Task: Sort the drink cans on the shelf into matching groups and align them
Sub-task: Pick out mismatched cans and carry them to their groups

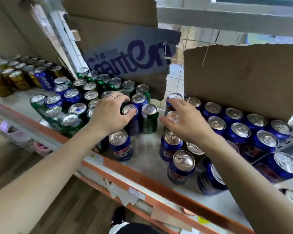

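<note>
Left hand [112, 115] grips a blue can [133, 124] by its top, right hand [186, 122] spread open over a dark can [172, 116]; a careless lift may topple the adjacent green can [150, 120].

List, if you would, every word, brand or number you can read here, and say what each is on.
"pepsi": on the front blue can, upside down.
"pepsi": on the far-left blue can, sideways.
Large purple lettering on the cardboard flap: partly cut off, not reliably readable.
Paper tags on the orange shelf edge: too blurred to read.
</note>
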A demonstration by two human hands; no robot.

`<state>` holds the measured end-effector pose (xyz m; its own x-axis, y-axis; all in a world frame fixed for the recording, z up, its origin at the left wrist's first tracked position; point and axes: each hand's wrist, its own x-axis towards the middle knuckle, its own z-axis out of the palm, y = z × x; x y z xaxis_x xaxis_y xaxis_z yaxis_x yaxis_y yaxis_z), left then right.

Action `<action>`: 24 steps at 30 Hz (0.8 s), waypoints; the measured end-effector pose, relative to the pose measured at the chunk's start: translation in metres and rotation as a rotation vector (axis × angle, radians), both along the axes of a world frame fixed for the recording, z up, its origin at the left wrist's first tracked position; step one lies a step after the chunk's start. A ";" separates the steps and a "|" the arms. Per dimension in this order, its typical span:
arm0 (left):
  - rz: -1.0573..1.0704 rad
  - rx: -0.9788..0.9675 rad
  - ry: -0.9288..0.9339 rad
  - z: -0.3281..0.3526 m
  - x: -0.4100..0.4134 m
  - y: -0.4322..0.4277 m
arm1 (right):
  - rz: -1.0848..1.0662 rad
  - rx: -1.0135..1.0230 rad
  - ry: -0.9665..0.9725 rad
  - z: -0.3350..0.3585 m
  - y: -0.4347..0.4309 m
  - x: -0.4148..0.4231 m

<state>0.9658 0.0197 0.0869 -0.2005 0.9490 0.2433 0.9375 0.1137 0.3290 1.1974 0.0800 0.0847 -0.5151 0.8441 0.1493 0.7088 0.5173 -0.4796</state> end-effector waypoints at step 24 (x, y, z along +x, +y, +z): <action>-0.242 -0.136 -0.116 -0.032 -0.151 0.033 | -0.111 -0.028 -0.237 -0.023 0.006 -0.136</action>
